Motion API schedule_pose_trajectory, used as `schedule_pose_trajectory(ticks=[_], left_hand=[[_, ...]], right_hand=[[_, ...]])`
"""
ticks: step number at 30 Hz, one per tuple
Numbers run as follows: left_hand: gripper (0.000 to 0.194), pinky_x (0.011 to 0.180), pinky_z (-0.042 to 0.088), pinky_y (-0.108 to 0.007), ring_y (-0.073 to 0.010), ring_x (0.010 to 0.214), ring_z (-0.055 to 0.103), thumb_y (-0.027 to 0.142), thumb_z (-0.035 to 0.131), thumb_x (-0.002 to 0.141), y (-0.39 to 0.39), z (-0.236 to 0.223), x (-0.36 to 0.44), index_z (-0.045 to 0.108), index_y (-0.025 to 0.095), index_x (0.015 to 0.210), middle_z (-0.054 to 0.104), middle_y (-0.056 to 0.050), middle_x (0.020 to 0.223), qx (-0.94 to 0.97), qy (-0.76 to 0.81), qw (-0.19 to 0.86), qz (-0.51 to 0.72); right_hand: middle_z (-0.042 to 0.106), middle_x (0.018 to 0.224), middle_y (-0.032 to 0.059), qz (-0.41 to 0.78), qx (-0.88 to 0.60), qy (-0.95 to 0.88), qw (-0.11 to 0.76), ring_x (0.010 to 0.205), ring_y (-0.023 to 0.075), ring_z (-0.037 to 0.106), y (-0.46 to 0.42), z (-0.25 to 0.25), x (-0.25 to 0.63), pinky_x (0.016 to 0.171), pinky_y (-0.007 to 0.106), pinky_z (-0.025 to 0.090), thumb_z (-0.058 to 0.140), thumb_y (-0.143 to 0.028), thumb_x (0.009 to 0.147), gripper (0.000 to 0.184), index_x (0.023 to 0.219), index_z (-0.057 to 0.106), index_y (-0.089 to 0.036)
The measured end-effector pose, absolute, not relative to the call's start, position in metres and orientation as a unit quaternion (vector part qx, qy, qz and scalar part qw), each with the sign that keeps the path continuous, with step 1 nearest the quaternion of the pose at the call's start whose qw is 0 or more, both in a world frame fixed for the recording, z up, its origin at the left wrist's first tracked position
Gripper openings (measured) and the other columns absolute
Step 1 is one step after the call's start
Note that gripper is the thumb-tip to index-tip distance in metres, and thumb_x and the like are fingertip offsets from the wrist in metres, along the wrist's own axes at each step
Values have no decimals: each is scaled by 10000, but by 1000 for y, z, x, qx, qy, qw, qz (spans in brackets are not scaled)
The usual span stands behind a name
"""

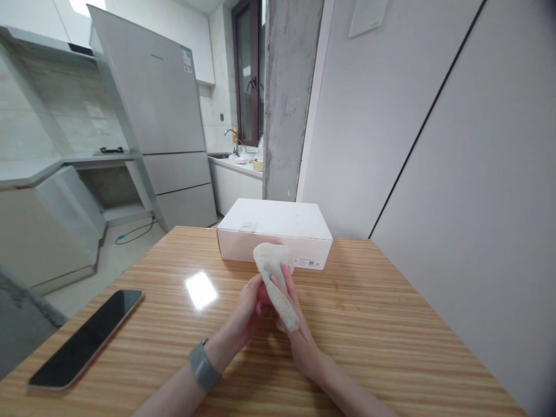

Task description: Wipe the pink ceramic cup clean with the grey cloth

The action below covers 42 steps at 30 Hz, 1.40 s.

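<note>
Left hand [247, 307] and right hand [303, 341] have got a folded whitish cloth [278, 289] held between 'em, near the white box [275, 218] on the desk [391, 324], phone [87, 343] off left.

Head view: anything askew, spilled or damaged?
Two minor things. A cable lies loose on the kitchen floor by the refrigerator, untidy. Faint brownish marks sit on the wood-grain table near the right end of the white box; stain or reflection, can't tell. The off-white cloth in the right hand shows no obvious damage.
</note>
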<state>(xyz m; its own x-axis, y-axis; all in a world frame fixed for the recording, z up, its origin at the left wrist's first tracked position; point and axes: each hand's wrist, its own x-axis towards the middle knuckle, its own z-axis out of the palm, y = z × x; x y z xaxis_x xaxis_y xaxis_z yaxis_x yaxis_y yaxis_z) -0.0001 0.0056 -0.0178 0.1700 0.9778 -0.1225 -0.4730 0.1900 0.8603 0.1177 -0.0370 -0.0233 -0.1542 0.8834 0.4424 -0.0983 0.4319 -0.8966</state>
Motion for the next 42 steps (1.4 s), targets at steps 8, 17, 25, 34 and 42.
schedule_pose_trajectory(ticks=[8,17,25,34,42], left_hand=[[549,755,509,-271,-199,972,634,596,456,827,7,-14,-2,560,243,1234,669,-37,1135,272,287,763,511],[550,955,435,-331,-230,1134,548,511,574,799,0,-14,5,516,179,1235,595,-99,1229,336,281,701,563],[780,993,405,-372,-267,1223,472,389,721,695,-4,-22,7,337,239,1357,442,-112,1391,503,283,599,555],[856,1056,337,-426,-319,1223,439,211,834,500,-16,-4,4,498,237,1287,506,-93,1292,679,339,382,528],[719,921,448,-416,-295,1041,591,242,809,571,-2,-19,0,529,218,1233,637,-87,1136,603,390,487,497]], right_hand=[[202,1517,-112,438,-314,-626,564,1417,187,106,-32,-20,120,1149,406,61,558,-386,864,429,1286,487,-382],[605,1253,24,602,-351,-319,642,1283,194,429,-18,-44,117,1106,373,269,652,-514,766,426,1088,665,-236],[678,1130,26,700,-267,-221,625,1099,233,595,-17,-6,127,947,377,461,609,-535,779,444,1092,654,-223],[732,918,72,716,-310,-216,586,994,274,646,-3,-12,152,903,450,480,568,-571,777,431,926,684,-183],[729,972,27,649,-304,-225,661,1041,253,627,-2,-13,148,912,408,488,647,-494,749,369,992,676,-218]])
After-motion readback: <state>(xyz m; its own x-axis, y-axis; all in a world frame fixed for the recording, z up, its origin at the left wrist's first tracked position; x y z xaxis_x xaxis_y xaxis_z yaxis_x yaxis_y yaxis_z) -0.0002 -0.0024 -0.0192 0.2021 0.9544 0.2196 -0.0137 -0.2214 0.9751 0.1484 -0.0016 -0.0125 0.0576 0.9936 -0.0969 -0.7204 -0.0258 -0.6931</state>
